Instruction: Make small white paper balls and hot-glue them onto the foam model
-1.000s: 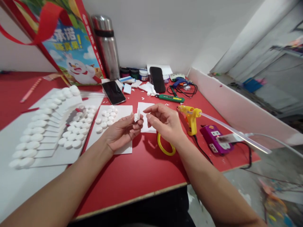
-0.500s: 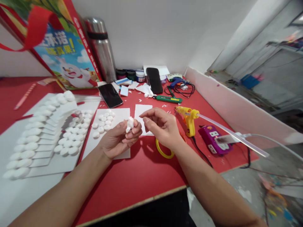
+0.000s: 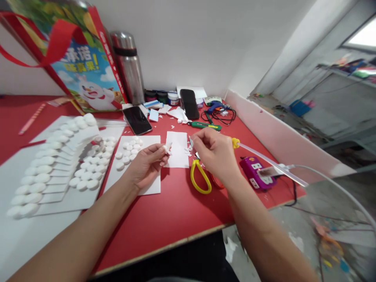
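My left hand point(image 3: 151, 162) pinches a small crumpled white scrap point(image 3: 167, 149) between thumb and fingertips, above the edge of a white card. To its right, my right hand point(image 3: 214, 150) is closed, with a thin pale sliver at its fingertips too small to name. Below that hand lie scissors with one yellow handle loop point(image 3: 201, 178) and one red loop, their blades partly hidden. A blank white card point(image 3: 177, 147) lies between the hands, with tiny white shreds point(image 3: 188, 149) at its right edge. Small white discs point(image 3: 132, 147) sit on another white board point(image 3: 151, 184) beside my left hand.
A white construction edged with round pads point(image 3: 42, 178) stands left. Behind are a bag point(image 3: 96, 86), steel flask point(image 3: 131, 70), two phones point(image 3: 137, 120) point(image 3: 189, 103) and a green cutter point(image 3: 205, 125). Right are a mostly hidden yellow glue gun point(image 3: 235, 143) and purple power block point(image 3: 257, 172).
My right hand has moved slightly right and its fingers have closed. My left hand has shifted a little left, still holding the white scrap. The scissors are more exposed; the camera view has shifted.
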`<state>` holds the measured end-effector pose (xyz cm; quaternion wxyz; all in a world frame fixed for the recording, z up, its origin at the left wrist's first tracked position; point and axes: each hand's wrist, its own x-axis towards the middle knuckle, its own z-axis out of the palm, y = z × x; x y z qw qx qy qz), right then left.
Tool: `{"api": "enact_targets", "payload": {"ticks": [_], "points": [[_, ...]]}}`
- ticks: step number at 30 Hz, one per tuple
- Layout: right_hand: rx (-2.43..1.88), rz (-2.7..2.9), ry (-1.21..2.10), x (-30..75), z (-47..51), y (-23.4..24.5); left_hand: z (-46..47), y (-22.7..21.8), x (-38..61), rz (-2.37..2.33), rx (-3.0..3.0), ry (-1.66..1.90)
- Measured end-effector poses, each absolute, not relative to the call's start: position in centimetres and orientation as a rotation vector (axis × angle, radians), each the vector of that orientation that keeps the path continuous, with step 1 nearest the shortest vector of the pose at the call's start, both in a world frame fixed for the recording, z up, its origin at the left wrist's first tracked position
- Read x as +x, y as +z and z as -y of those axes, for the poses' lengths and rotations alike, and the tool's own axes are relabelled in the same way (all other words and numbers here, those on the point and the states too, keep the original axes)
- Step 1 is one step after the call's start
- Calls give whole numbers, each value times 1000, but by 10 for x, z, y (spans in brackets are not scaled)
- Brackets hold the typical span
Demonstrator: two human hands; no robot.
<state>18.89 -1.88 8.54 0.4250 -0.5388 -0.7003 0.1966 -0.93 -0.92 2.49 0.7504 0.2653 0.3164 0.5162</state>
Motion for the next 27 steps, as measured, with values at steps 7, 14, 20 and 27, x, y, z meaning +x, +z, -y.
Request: {"api": "enact_targets", "payload": {"ticks": [7,14,20,27], "points": [[-1835,2004,78,242,81,73,9,27,-9,-658,610,1163],[-1948,1714,47,293,54,36,7,24,-9,-684,684,1130],[-1938,1535,327,288,18,36,6,25,-12,-695,775,1155],[-1667,1314,673,259,36,50,2,22,-12,-700,751,1183]]}}
